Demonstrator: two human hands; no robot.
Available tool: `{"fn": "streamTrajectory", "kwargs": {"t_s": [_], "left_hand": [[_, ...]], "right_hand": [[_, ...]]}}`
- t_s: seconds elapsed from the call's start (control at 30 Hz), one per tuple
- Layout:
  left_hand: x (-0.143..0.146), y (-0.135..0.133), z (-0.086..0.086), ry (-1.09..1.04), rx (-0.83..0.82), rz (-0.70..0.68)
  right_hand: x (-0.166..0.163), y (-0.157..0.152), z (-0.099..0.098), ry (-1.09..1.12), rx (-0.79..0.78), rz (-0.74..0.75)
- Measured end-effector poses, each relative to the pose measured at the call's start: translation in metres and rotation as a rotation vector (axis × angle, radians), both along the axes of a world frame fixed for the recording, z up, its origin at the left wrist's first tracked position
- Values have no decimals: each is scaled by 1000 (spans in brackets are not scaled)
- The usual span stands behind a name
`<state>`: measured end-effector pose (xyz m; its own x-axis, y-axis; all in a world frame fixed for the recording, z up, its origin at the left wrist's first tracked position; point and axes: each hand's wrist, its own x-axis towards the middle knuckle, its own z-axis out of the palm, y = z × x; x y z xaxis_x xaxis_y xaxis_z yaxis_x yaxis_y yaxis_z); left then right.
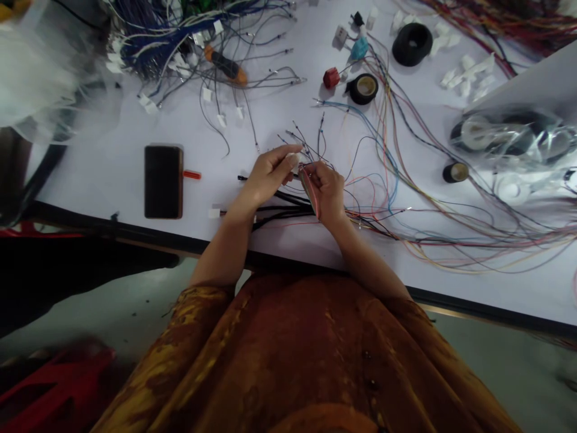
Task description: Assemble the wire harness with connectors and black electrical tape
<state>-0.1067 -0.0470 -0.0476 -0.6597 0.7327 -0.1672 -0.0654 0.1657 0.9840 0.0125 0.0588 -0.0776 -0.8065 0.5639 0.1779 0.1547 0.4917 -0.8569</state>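
Note:
My left hand (pixel 268 175) pinches a small white connector (pixel 293 160) between thumb and fingertips, just above the white table (pixel 112 126). My right hand (pixel 325 191) is closed round a bundle of thin coloured wires (pixel 311 191) right beside it, the two hands almost touching. Loose wire ends (pixel 306 141) fan up from between the hands. Black cables (pixel 279 210) run under my wrists toward the table's near edge.
A dark phone (pixel 163 181) lies left of my hands, with a small red-handled tool (pixel 192 175) beside it. Black tape rolls (pixel 363 88) and white connectors (pixel 469 72) sit at the back. Long coloured wires (pixel 451 234) trail right. A tangle of blue and white wires (pixel 171 42) lies far left.

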Motion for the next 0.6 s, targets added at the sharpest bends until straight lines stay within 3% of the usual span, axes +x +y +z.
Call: {"fn": "streamTrajectory", "kwargs": {"t_s": [0.27, 0.5, 0.6], "left_hand": [[0, 1, -3, -46, 30, -17], [7, 5, -3, -55, -5, -29], [6, 9, -11, -99, 6, -83]], "right_hand": [[2, 1, 7, 4, -2, -50], [8, 3, -1, 77, 42, -80], [10, 7, -3, 63, 67, -119]]}}
